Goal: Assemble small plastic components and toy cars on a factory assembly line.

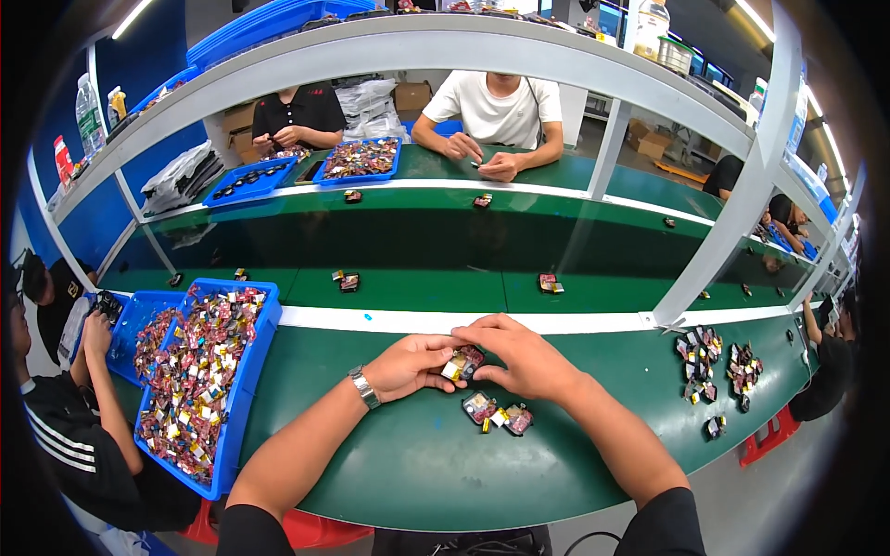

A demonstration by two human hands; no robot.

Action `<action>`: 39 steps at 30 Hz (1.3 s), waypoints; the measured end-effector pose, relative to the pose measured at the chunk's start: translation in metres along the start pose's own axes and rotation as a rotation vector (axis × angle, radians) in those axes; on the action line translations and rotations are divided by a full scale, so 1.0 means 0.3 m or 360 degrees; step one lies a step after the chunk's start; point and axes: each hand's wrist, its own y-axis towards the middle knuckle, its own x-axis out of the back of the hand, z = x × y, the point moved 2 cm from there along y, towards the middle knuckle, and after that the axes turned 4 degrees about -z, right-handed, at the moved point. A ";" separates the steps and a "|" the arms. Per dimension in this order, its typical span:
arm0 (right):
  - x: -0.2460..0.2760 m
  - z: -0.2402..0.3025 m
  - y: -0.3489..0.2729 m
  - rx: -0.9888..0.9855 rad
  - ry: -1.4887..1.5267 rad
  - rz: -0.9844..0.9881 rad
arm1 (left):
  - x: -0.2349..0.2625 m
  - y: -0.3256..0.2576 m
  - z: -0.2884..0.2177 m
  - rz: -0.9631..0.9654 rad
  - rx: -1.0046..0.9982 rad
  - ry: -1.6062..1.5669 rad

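My left hand (415,363), with a metal watch on the wrist, grips a small electronic module (461,364) between thumb and fingers. The module has a dark casing, red circuitry and a pale, yellow-edged battery-like part. From the other side my right hand (527,360) arches over it, fingers bent and thumb at its edge; part of the module is hidden beneath. Just below the hands, a similar open module (478,407) lies on the green work surface (389,463), beside another module (519,420) with a yellow-and-white part between them.
At my left stands a blue tray (269,324) heaped with red, white and yellow parts. Clusters of modules (697,357) lie to the right. Beyond a white rail (408,322), a green conveyor-like strip (426,289) carries scattered modules. A metal post (723,222) rises at right; people sit around.
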 end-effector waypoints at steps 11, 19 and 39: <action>-0.106 0.015 -0.055 0.0079 -0.0572 -0.0654 | -0.077 0.000 0.031 -0.0236 -0.0157 -0.0100; -0.098 -0.016 -0.049 0.0272 -0.0588 -0.0664 | -0.102 0.003 0.036 -0.0383 -0.0267 -0.0083; -0.096 -0.028 -0.063 -0.0063 -0.0125 -0.0559 | -0.087 -0.002 0.047 -0.0292 -0.0232 0.0107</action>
